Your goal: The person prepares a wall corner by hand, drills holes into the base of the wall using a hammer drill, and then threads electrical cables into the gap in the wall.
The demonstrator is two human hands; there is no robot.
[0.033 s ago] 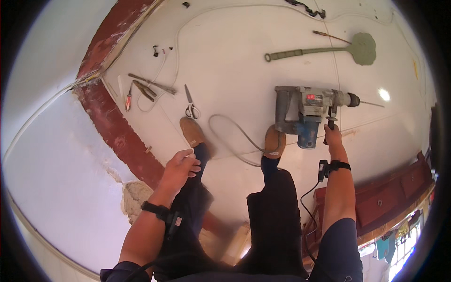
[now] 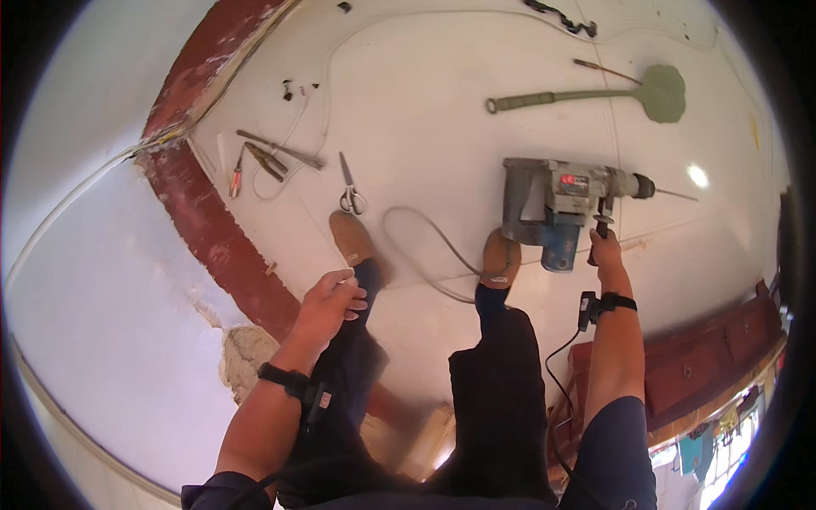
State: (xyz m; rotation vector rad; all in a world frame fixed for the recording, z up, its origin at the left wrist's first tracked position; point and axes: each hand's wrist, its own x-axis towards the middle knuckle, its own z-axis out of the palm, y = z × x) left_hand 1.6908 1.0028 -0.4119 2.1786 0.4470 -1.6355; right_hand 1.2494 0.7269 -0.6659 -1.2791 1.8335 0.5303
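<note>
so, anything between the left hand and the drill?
Yes, in this view: the grey cable loop and the brown right shoe lie between the left hand and the drill. One view can't settle depth. The right hand grips its side handle.

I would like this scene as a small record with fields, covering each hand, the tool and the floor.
Left hand: half-curled; grip unclear
Right hand: holds the black side handle of a grey-and-blue power drill
Drill bit: thin, metal, pointing picture-right
Pale floor: white-handled metal scissors, green long-handled fly swatter
</note>
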